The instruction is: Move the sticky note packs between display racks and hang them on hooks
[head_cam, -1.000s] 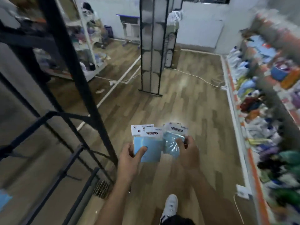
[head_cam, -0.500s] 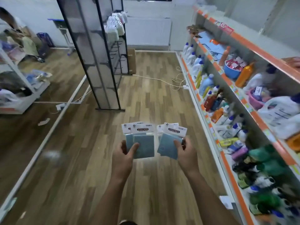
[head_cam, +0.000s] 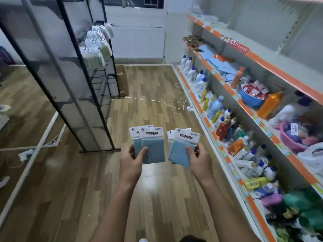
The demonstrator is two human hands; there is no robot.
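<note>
Gripping blue sticky note packs (head_cam: 153,148), both hands (head_cam: 131,162), bottle-filled shelves (head_cam: 227,95)

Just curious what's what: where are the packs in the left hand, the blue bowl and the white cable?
Left-hand sticky note packs (head_cam: 153,151): head view, blue front.
Blue bowl (head_cam: 250,100): head view, outer wall.
White cable (head_cam: 150,100): head view, straight stretch.

Dim, cool indoor light, source unseen. Pale glare on the wooden floor (head_cam: 150,194). Wide-angle bending at the edges, shelving (head_cam: 258,109) splaying outward. Soft blur over bottles (head_cam: 297,217) lower right; centre fairly sharp.
</note>
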